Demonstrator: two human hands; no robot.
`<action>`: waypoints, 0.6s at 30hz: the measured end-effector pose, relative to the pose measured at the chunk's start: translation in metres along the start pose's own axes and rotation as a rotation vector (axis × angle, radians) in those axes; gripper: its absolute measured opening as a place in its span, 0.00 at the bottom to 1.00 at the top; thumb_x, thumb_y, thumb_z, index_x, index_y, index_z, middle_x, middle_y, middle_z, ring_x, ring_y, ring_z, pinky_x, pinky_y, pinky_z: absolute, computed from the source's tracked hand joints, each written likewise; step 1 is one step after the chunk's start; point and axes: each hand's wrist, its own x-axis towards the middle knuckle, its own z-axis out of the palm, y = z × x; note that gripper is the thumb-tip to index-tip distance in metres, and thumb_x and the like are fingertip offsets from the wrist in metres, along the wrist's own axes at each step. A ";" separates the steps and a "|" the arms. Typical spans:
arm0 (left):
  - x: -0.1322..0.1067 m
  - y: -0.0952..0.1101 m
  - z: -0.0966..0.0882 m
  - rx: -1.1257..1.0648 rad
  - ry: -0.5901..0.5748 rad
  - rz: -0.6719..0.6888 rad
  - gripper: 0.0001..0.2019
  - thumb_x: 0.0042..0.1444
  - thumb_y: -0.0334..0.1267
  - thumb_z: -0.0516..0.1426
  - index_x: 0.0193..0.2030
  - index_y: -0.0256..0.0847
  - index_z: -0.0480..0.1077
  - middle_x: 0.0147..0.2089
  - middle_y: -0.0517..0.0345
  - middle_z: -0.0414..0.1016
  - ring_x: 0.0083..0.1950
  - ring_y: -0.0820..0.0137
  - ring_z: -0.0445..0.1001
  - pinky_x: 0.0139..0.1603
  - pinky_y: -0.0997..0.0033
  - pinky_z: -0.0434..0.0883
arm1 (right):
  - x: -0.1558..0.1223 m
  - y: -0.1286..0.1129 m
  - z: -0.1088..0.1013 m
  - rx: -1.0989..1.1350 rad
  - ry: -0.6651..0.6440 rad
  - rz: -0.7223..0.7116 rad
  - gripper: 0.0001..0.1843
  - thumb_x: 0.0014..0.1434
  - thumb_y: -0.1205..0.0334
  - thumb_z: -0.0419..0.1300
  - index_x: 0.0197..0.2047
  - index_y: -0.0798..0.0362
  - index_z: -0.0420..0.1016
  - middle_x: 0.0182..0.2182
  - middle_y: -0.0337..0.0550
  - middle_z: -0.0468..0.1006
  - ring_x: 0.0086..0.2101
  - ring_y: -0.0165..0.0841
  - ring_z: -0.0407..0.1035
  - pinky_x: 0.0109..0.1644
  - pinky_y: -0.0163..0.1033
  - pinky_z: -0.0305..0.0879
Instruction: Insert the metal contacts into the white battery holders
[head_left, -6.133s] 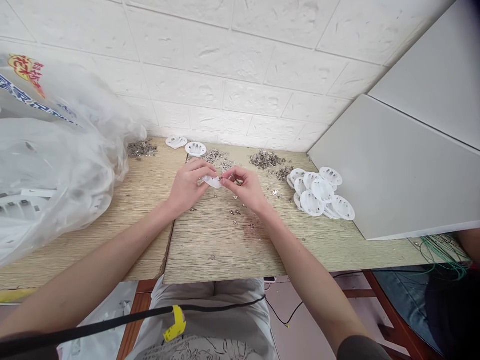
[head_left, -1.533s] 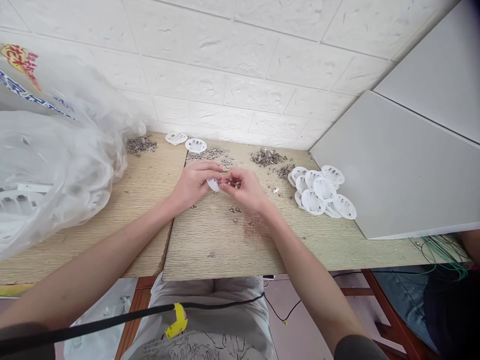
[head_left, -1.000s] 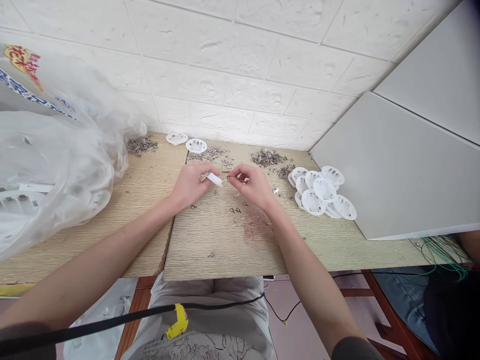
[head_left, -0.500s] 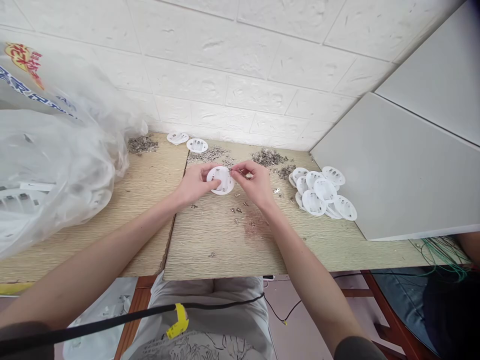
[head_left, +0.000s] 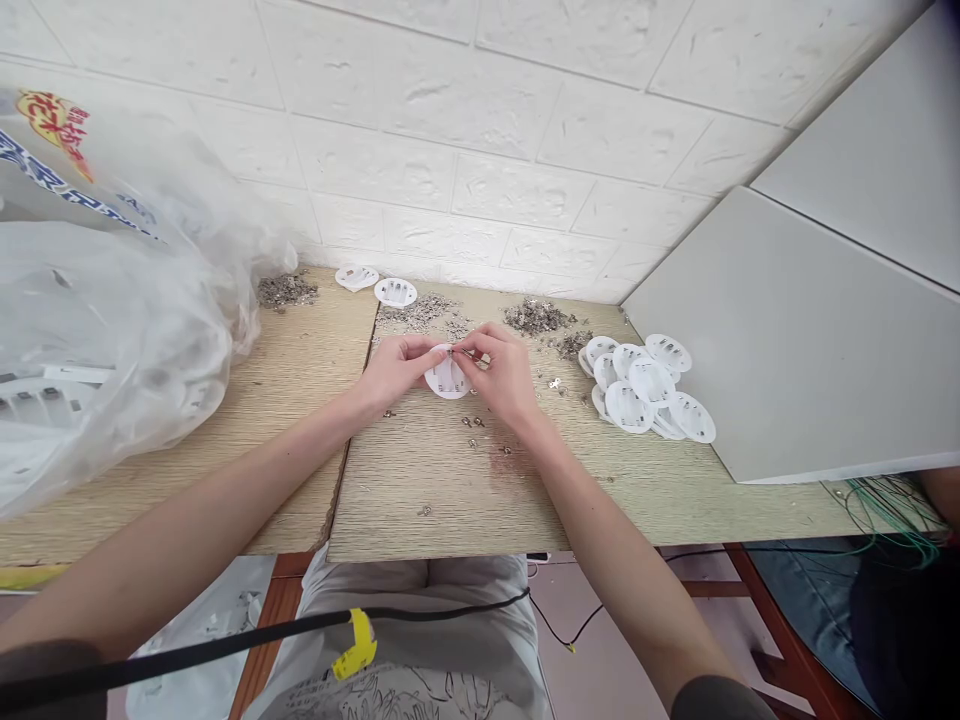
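Observation:
A round white plastic battery holder [head_left: 448, 378] with slots is held up over the table's middle. My left hand [head_left: 401, 368] grips its left side, thumb on the face. At its upper edge my right hand [head_left: 499, 372] is pinched; a small metal contact seems to be between the fingertips, partly hidden. Loose metal contacts [head_left: 473, 422] lie just in front of the hands. Behind them are heaps of small metal pieces [head_left: 535, 315]. To the right stands a pile of similar white discs [head_left: 651, 382].
A clear plastic bag [head_left: 112, 360] full of white discs fills the left side. Two discs [head_left: 395, 292] lie near the white wall [head_left: 450, 180]. A grey panel [head_left: 810, 340] borders the right, with green wires [head_left: 892, 510] beside it. A black cable [head_left: 262, 630] crosses my lap.
The battery holder has turned in my left hand and dropped slightly. My right fingertips have moved a little left, onto its upper edge.

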 end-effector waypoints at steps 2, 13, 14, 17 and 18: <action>0.000 0.000 0.000 -0.016 0.024 -0.005 0.12 0.48 0.42 0.65 0.37 0.37 0.79 0.36 0.54 0.81 0.35 0.70 0.76 0.38 0.69 0.74 | 0.001 0.000 0.000 0.046 -0.014 0.015 0.04 0.57 0.65 0.62 0.31 0.52 0.78 0.32 0.42 0.74 0.32 0.32 0.67 0.38 0.39 0.65; -0.001 0.001 0.004 -0.039 0.048 -0.005 0.11 0.49 0.42 0.65 0.34 0.37 0.77 0.30 0.57 0.79 0.30 0.74 0.73 0.33 0.74 0.70 | 0.003 0.001 0.002 0.285 -0.027 0.230 0.05 0.51 0.61 0.64 0.29 0.53 0.74 0.30 0.40 0.75 0.31 0.31 0.67 0.36 0.38 0.63; -0.002 0.002 0.004 -0.036 0.049 -0.006 0.11 0.48 0.42 0.65 0.34 0.37 0.77 0.30 0.57 0.79 0.30 0.74 0.73 0.33 0.73 0.70 | 0.003 0.001 0.002 0.319 -0.043 0.258 0.06 0.50 0.60 0.64 0.29 0.53 0.74 0.30 0.40 0.75 0.31 0.31 0.67 0.36 0.38 0.63; -0.002 0.002 0.004 -0.026 0.051 -0.006 0.12 0.48 0.42 0.65 0.36 0.36 0.78 0.33 0.55 0.80 0.31 0.74 0.74 0.35 0.72 0.70 | 0.002 0.001 0.002 0.387 -0.078 0.308 0.07 0.50 0.59 0.64 0.29 0.54 0.73 0.29 0.40 0.76 0.30 0.31 0.67 0.35 0.38 0.63; -0.002 0.002 0.004 -0.019 0.051 -0.006 0.12 0.48 0.42 0.66 0.37 0.37 0.78 0.34 0.54 0.81 0.31 0.73 0.74 0.36 0.72 0.71 | 0.002 0.001 0.002 0.391 -0.081 0.310 0.08 0.50 0.59 0.65 0.29 0.54 0.73 0.29 0.40 0.75 0.30 0.30 0.67 0.34 0.38 0.63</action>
